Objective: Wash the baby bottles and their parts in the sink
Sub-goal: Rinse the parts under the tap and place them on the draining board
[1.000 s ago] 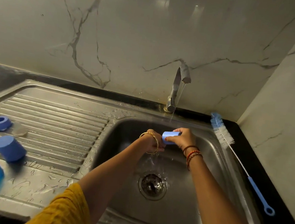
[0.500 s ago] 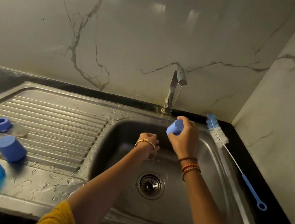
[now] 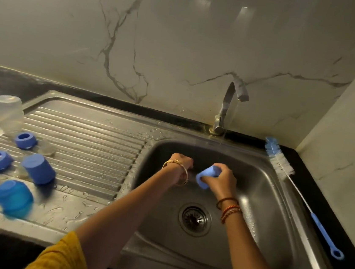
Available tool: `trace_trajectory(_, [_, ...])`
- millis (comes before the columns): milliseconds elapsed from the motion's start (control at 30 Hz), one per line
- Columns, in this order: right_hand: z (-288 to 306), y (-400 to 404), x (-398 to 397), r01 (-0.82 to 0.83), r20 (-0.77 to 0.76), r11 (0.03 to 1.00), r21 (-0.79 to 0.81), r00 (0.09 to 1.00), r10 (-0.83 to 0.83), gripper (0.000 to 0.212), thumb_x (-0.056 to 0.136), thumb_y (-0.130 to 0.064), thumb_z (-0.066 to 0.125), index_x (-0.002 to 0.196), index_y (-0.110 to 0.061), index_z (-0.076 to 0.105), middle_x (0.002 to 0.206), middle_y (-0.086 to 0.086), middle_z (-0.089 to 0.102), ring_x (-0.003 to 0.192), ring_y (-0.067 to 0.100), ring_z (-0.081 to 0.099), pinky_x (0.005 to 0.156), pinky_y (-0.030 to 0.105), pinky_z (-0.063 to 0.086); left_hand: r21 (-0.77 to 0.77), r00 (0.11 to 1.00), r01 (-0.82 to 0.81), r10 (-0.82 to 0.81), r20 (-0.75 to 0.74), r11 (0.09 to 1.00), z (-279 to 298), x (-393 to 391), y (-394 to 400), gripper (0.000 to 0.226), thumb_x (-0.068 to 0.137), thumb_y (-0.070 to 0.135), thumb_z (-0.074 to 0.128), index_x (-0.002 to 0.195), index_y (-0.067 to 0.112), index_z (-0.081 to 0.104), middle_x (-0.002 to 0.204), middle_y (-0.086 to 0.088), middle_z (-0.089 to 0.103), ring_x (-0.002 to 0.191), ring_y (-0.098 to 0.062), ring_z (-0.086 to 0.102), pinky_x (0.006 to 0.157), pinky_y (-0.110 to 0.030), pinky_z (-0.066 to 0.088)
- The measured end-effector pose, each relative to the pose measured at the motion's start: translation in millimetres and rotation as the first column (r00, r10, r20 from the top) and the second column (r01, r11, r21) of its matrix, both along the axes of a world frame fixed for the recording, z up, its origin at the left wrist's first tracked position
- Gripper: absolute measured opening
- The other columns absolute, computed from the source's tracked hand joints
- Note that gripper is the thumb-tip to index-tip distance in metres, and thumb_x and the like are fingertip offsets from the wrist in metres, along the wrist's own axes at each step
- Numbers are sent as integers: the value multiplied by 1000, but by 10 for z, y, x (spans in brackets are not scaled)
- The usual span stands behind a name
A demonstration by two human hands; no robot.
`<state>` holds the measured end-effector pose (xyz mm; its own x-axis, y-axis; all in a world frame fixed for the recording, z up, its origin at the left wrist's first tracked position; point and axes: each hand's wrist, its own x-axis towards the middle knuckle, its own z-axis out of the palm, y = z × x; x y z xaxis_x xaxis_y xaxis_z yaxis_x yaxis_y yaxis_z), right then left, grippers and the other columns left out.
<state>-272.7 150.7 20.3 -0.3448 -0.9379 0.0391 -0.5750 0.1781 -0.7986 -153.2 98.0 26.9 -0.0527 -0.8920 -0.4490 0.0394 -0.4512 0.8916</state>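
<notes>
My right hand point(image 3: 220, 180) gripped blue cap point(image 3: 206, 177), frame centre, over sink point(image 3: 274, 211), below tap point(image 3: 230, 105). Left hand point(image 3: 180, 166) curled beside it, contents unclear. Best: turn cap's opening under stream, hold firm; wet plastic likely slippery.

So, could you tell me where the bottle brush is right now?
In the head view, the bottle brush lies on the sink's right rim, right of the right hand.

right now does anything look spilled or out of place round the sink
Nothing is broken. Water beads and small puddles lie on the ribbed steel drainboard near the blue plastic cap, which leans tilted rather than standing flat.
</notes>
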Motion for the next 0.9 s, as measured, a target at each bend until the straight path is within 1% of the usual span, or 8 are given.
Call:
trace_trajectory(67, [146,-81,195,-10,50,999,-54,999,13,64,72,-7,76,128,-5,46,126,15,54,115,29,52,88,28,42,-63,1000,-7,7,-6,998,144,199,-31,11,92,11,53,87,6,61,89,-11,62,75,-22,57,69,-28,46])
trace_trajectory(133, [329,-201,446,-86,58,983,-160,994,97,58,70,-5,77,122,-4,50,121,15,56,112,27,53,84,26,41,-153,999,-36,39,20,988,314,441,-124,22,92,19,55,71,12,56,72,-4,57,65,-16,52,67,-28,48])
trace_trajectory(233, [582,-354,923,-208,41,936,-285,973,229,50,67,-3,79,112,-2,57,111,14,61,98,19,55,78,23,41,-312,985,19,35,166,950,670,903,-211,30,88,32,61,69,9,61,69,-6,61,61,-16,57,59,-23,51])
trace_trajectory(400, [750,-576,1848,-273,94,899,-343,942,321,52,64,-2,80,111,0,57,108,14,63,92,16,54,78,25,44,-313,903,141,8,430,939,1007,1832,-408,30,77,31,74,61,9,60,65,-10,59,65,-21,57,73,-32,55])
trace_trajectory(533, [688,-676,2477,-326,114,899,-292,922,371,52,65,-8,81,111,-3,57,107,12,63,93,20,57,80,30,48,-244,841,162,-4,541,956,1040,2479,-445,23,77,18,74,64,7,58,67,-8,58,54,-13,54,46,-16,50])
trace_trajectory(667, [528,-706,3022,-398,148,890,-222,889,434,47,68,-8,79,110,-3,58,108,13,63,94,19,56,77,25,46,-157,819,144,-28,574,977,901,3019,-415,18,78,14,73,73,1,62,76,-13,62,64,-19,60,61,-24,56])
trace_trajectory(767, [417,-702,3252,-434,170,885,-168,872,460,42,71,-7,77,109,-1,59,108,14,62,97,22,57,80,25,46,-117,793,151,-50,607,982,777,3276,-419,21,78,16,72,87,-2,66,78,-11,62,67,-19,60,56,-23,54])
trace_trajectory(900, [328,-698,3323,-461,181,883,-92,864,470,38,71,-3,75,106,0,60,107,16,63,99,26,58,84,31,47,-71,777,187,-104,621,980,603,3394,-433,34,78,20,73,104,-1,66,94,-13,65,85,-24,64,79,-30,55])
